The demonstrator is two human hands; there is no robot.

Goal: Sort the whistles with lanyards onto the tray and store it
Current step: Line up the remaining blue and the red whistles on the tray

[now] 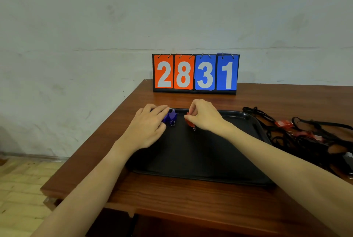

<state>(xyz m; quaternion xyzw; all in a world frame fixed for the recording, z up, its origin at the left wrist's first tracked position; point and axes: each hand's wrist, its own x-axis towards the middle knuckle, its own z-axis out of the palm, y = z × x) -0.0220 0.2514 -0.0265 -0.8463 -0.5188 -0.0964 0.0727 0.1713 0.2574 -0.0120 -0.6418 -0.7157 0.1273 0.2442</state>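
Left hand: the left hand (150,122) lies palm-down at the far-left corner of the black tray (210,160), fingers curled loosely onto a blue whistle (170,117); whether they pinch it or merely steady it cannot be told.
Right hand: the right hand (203,115) pinches a red whistle (189,121) between thumb and fingertips, low over the tray's far edge, its metal ring dangling beneath.
Placement: both whistles sit side by side along the far rim, blue to the left and red to the right (apparently the start of a colour-ordered row that leaves the near part of the tray free).
Lanyards: no cord shows on either whistle in hand; only key rings are visible.
Waiting pile: more red whistles tangled in black lanyards (305,133) lie on the wooden table (172,198), just right of the tray, within the right hand's reach.
Backdrop: a flip scoreboard (195,73) stands against the wall, reading 28 and 31.
Progress: sorting looks barely begun; storing is not yet started.
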